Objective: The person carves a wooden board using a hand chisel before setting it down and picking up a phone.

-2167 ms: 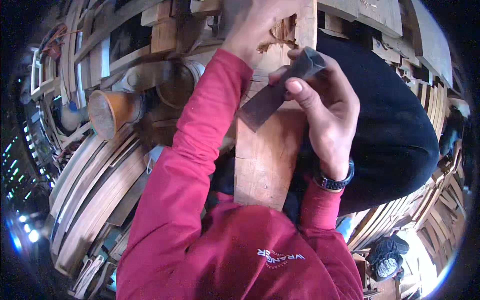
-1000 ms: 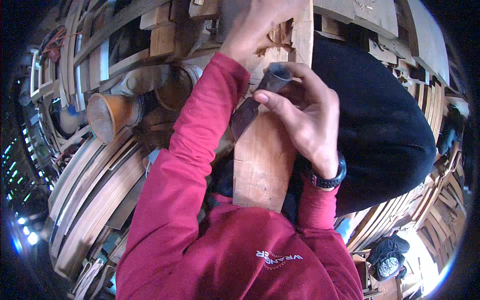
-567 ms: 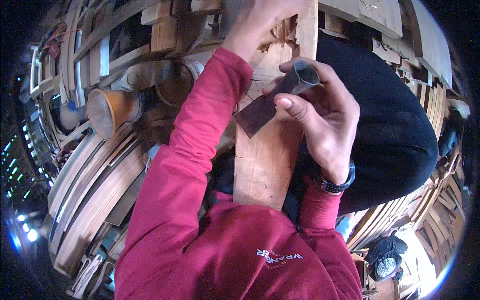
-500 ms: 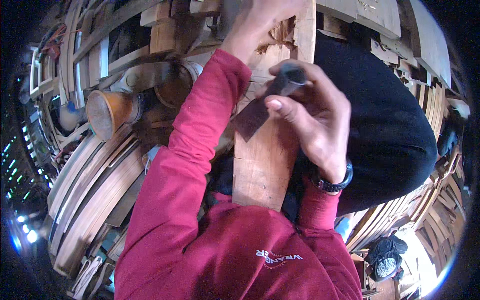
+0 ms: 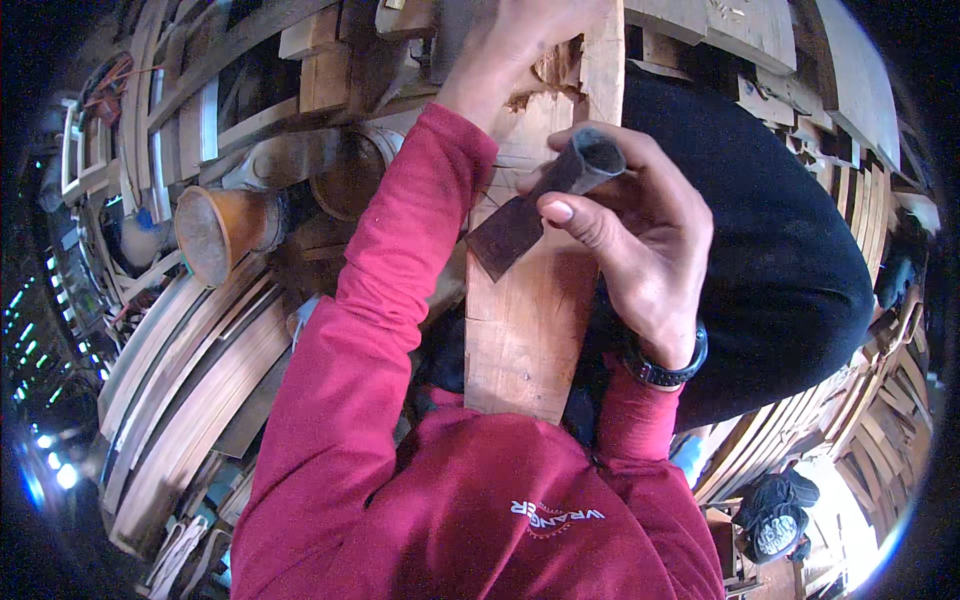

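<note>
My right hand (image 5: 640,250) is closed round a dark metal tool (image 5: 510,230) with a flat blade and round hollow socket, tilted over a long wooden board (image 5: 525,340). The board runs from my lap toward the top edge, with a rough, broken hollow in its upper part. My left hand (image 5: 520,40) lies at the upper end of the board beside this hollow; its fingertips are cut off by the frame's edge, so its grip is unclear.
Stacked curved planks (image 5: 190,390) lie at left, below an orange funnel-shaped object (image 5: 210,235). More loose boards (image 5: 750,30) surround the upper area. My dark-clothed knee (image 5: 770,250) is at right. Another person in dark clothing (image 5: 775,510) is at lower right.
My right hand has shifted slightly back and forth with the tool, whose socket end has tipped at changing angles. My left hand stays at about the same place on the board.
</note>
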`<state>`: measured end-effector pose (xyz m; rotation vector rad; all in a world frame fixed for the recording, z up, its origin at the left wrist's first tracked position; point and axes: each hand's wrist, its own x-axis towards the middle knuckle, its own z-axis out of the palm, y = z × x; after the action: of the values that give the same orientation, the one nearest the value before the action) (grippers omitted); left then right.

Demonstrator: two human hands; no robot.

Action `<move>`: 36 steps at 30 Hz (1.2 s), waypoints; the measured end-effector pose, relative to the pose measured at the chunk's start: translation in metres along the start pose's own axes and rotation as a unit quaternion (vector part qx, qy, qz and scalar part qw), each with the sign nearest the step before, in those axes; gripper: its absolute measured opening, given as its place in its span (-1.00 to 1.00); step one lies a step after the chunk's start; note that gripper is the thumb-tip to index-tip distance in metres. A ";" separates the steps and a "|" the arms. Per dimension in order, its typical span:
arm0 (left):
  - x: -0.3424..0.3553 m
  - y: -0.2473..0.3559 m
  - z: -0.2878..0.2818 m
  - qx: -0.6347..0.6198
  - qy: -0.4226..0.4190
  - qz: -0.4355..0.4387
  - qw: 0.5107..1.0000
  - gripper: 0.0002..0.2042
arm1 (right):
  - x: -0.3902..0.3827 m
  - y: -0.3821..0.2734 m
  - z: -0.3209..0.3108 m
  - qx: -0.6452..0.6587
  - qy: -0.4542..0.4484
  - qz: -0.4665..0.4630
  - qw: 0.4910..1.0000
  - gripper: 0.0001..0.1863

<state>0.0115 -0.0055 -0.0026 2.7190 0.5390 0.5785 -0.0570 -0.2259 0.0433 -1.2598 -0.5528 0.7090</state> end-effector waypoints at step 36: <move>0.001 -0.009 0.021 -0.022 0.059 0.036 0.997 -0.64 | 0.004 0.008 0.008 -0.164 -0.140 -0.026 0.976 -0.64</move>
<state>0.0192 -0.0012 -0.0237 2.6850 0.4515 0.7635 -0.0618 -0.2167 0.0371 -1.4528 -0.9608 0.7790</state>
